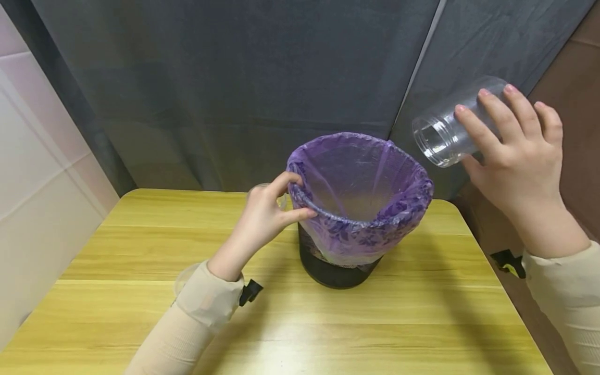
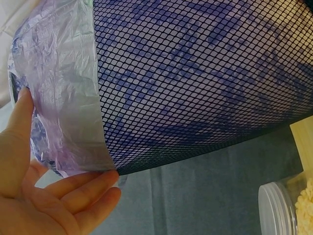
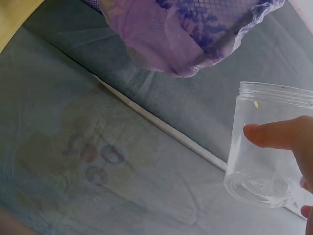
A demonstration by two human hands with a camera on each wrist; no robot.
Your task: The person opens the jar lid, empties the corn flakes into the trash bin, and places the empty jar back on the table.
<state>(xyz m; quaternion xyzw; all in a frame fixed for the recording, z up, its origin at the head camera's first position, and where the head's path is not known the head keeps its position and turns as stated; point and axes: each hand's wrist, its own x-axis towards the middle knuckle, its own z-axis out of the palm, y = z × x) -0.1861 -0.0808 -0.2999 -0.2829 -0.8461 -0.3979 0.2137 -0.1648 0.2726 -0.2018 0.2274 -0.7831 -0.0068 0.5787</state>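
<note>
A black mesh waste bin (image 1: 334, 276) stands on the wooden table, lined with a purple patterned plastic bag (image 1: 361, 234) folded over its rim. My left hand (image 1: 263, 213) grips the rim at its left side, thumb and fingers pinching the bag there. Right of the bin and above it, my right hand (image 1: 525, 161) holds a clear plastic jar (image 3: 264, 161) in the air. The jar has no lid on and tilts, its mouth pointing down and left toward the bin. One small yellow bit clings inside near its mouth; otherwise it looks empty.
A lidded jar (image 2: 279, 210) of pale yellow pieces stands behind my left hand, mostly hidden in the head view. A clear round lid (image 1: 184, 278) lies on the table (image 1: 117, 307), partly under my left sleeve. A grey curtain (image 1: 234, 94) hangs behind.
</note>
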